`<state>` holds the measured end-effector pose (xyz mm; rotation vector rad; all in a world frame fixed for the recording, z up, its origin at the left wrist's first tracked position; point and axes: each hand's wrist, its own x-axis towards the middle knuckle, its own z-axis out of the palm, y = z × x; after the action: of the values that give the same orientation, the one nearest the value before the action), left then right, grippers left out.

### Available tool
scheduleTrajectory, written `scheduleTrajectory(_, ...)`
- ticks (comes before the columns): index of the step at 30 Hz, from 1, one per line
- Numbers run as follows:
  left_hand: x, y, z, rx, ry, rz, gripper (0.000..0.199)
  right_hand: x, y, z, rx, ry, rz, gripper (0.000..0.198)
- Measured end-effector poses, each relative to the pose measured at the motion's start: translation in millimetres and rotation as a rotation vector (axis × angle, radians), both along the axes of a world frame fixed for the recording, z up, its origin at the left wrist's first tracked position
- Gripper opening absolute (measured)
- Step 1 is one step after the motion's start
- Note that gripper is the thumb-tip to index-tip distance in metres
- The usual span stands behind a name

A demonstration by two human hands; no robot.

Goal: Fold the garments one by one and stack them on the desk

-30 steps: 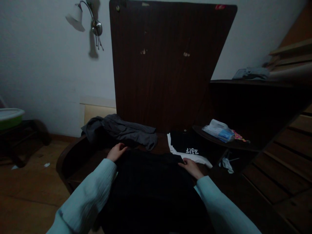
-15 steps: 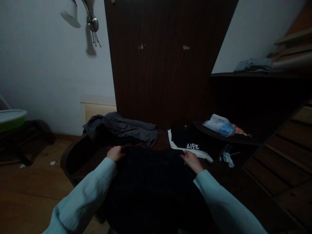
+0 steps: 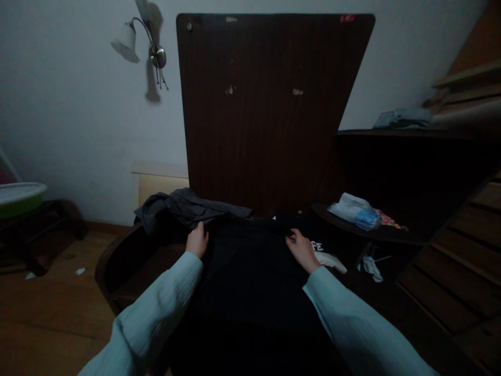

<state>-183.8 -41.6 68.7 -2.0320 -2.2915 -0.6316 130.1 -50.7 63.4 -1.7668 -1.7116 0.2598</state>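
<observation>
A black garment point(image 3: 250, 282) hangs spread between my two hands, its lower part lost in the dark. My left hand point(image 3: 198, 240) pinches its upper left corner, close to a crumpled grey garment point(image 3: 188, 206) lying on the dark wooden seat. At the upper right corner, my right hand point(image 3: 302, 250) grips the cloth between thumb and fingers. Behind that hand lies a folded black garment with white lettering point(image 3: 316, 245), partly covered by the held cloth, with a white piece of cloth point(image 3: 332, 262) showing under it.
A curved wooden armrest point(image 3: 105, 271) stands at left. On a low shelf at right lies a clear plastic packet point(image 3: 356, 211); white crumpled stuff point(image 3: 371, 267) sits below it. A tall dark board point(image 3: 262, 115) rises behind. A green basin point(image 3: 21, 201) rests on a stool far left.
My hands have raised the black garment's top edge, which now covers more of the lettered garment. My left hand has shifted right and up. The view has tilted upward.
</observation>
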Motion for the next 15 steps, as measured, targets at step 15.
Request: scheduleTrajectory(15,-3.8,-5.3,-67.1,0.099,-0.061,-0.455,0.073,-4.7,-10.4,-66.9,0.054,-0.563,0.438,0.045)
